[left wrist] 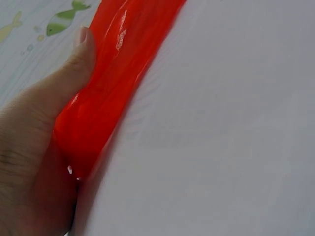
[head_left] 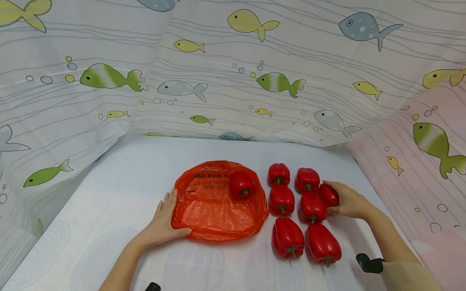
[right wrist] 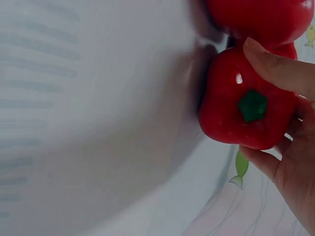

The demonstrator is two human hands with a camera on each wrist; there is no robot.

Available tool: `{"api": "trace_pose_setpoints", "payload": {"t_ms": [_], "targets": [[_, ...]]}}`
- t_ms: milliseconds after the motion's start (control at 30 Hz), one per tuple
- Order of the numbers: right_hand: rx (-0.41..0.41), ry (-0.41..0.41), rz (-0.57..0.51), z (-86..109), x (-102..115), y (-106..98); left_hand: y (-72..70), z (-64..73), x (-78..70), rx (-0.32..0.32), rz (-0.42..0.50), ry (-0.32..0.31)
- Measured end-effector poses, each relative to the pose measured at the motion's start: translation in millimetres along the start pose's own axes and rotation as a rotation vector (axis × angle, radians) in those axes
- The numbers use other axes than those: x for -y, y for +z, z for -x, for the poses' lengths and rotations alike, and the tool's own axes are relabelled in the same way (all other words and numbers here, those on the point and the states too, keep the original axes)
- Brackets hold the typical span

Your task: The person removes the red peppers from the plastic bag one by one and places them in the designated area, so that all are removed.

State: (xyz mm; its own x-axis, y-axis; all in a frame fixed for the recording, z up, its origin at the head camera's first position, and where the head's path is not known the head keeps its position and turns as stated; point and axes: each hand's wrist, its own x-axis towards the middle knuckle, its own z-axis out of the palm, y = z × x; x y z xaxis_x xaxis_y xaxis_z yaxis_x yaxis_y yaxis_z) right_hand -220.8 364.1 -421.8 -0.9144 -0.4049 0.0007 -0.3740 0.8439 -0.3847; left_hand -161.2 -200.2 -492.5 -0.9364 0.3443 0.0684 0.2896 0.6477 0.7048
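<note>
An orange-red plastic bag point(head_left: 214, 218) lies spread open on the table, its rim raised in a ring, with one red bell pepper point(head_left: 241, 185) inside on the right. My left hand point(head_left: 164, 224) rests against the bag's left side, fingers extended along the rim and thumb by its near edge; in the left wrist view the thumb point(left wrist: 81, 59) lies along the bag's outer wall point(left wrist: 113, 93). On the far right my right hand point(head_left: 349, 200) grips a red bell pepper point(right wrist: 236, 123) with a green stem, thumb on one side and fingers on the other. This pepper sits against its neighbour point(head_left: 312, 207).
Several more red bell peppers stand in two columns right of the bag, including a front-left one point(head_left: 287, 238) and a front-right one point(head_left: 323, 244). A fish-patterned curtain point(head_left: 218, 85) hangs behind and at the sides of the pale tabletop point(head_left: 120, 190).
</note>
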Motion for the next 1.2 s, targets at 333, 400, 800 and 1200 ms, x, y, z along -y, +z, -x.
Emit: {"api": "trace_pose_setpoints", "payload": {"t_ms": [333, 400, 800, 1200], "targets": [[-0.035, 0.056, 0.016, 14.4, 5, -16, -0.8, -0.4, -0.5, 0.004, -0.007, -0.006], [-0.061, 0.063, -0.004, 17.9, 9, -20, -1.1, -0.1, -0.7, 0.006, -0.009, -0.007], [-0.193, -0.034, -0.124, 12.1, 60, -36, -1.6, 1.0, -0.1, 0.000, -0.005, -0.004], [-0.270, -0.171, -0.063, -2.5, 107, -38, 0.0, 0.5, 0.2, 0.001, -0.009, -0.001]]}}
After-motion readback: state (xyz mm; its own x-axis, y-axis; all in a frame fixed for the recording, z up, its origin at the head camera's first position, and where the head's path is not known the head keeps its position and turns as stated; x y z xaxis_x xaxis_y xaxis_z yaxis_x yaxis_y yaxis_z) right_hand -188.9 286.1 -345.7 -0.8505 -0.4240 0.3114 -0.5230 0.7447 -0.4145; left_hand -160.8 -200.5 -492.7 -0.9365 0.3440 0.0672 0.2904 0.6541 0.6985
